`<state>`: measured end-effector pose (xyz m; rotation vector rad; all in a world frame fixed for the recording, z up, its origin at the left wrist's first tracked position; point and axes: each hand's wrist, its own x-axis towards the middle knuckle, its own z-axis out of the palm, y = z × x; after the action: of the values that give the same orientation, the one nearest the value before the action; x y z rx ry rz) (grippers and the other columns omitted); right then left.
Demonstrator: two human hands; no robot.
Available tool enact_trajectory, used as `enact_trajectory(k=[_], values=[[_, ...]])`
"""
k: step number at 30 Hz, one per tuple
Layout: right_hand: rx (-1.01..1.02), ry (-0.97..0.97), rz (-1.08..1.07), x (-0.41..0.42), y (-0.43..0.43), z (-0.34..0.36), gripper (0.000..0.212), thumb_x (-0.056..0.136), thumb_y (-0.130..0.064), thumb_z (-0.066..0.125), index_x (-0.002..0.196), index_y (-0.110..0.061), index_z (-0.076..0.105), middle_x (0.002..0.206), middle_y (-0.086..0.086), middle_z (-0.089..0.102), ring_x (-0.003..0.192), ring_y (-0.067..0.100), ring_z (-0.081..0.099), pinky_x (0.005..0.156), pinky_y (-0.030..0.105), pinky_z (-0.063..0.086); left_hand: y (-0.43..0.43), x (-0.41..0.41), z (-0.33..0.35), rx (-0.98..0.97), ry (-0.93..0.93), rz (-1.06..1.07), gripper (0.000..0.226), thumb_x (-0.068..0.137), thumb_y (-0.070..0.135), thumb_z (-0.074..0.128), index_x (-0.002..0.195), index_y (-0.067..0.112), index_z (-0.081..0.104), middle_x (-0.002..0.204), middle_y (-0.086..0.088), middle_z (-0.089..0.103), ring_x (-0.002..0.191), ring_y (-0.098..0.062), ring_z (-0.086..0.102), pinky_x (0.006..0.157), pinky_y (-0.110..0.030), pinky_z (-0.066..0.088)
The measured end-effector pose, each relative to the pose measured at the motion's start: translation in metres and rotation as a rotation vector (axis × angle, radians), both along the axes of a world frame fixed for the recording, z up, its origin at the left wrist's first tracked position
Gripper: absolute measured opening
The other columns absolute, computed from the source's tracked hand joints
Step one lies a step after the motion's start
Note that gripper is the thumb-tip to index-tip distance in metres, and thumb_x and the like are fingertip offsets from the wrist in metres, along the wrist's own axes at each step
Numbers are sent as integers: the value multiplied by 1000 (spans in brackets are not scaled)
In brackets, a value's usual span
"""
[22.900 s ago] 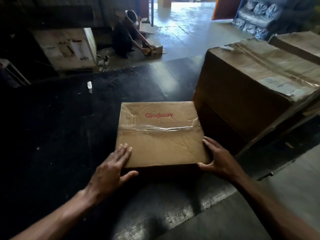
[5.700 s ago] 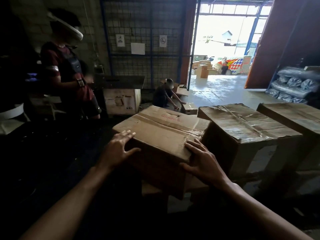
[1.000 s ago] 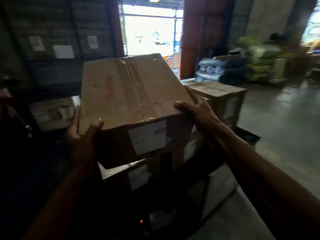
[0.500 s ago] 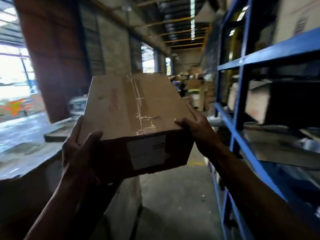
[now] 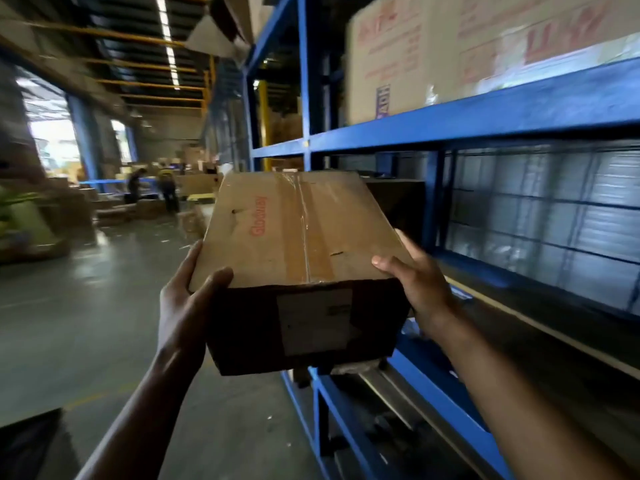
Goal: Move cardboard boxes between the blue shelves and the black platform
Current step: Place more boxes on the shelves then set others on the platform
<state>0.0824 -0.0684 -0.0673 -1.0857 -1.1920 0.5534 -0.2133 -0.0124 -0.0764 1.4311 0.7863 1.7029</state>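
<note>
I carry a taped cardboard box [image 5: 298, 233] with red "Glodway" lettering and a white label on its near face, held at chest height. My left hand [image 5: 188, 303] grips its near left corner, thumb on top. My right hand [image 5: 420, 285] grips the near right corner, thumb over the top edge. The blue shelves [image 5: 485, 112] stand to my right; the box's right side is level with the middle shelf opening. A corner of the black platform [image 5: 27, 441] shows at the lower left.
A large printed carton [image 5: 467, 53] fills the upper shelf. A wire mesh panel [image 5: 543, 216] backs the middle shelf. Two people [image 5: 152, 185] work among stacked boxes down the aisle. Grey concrete floor [image 5: 86, 313] stretches left.
I have turned further right with the box, and the blue shelves now fill the right side. The platform has slid out to the lower left. Both hands keep their grip.
</note>
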Motion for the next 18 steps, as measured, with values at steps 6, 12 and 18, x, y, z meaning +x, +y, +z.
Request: enact_trajectory(k=[6,12,18], values=[[0,4,-270,48,12,-6,74,77,-36,72,144,-38,40,104,-14,72,103,11,67,99,44,49,89,70,-8,-19,32,-186,71,73,40,72,140,28,53,122,10,67,110,-7,64,97,-34,52],[14,24,-465,103,55,-13,86,78,-36,75,150,-36,29,116,-12,66,121,13,54,111,43,36,173,154,-7,-7,80,-357,66,82,38,72,143,24,51,123,9,63,108,2,60,85,-14,46],[-9,-2,-641,150,99,-4,81,85,-27,71,153,-29,26,82,-29,57,95,0,53,111,47,36,250,238,3,14,100,-517,57,93,27,64,146,21,45,117,15,58,99,6,56,83,-12,43]])
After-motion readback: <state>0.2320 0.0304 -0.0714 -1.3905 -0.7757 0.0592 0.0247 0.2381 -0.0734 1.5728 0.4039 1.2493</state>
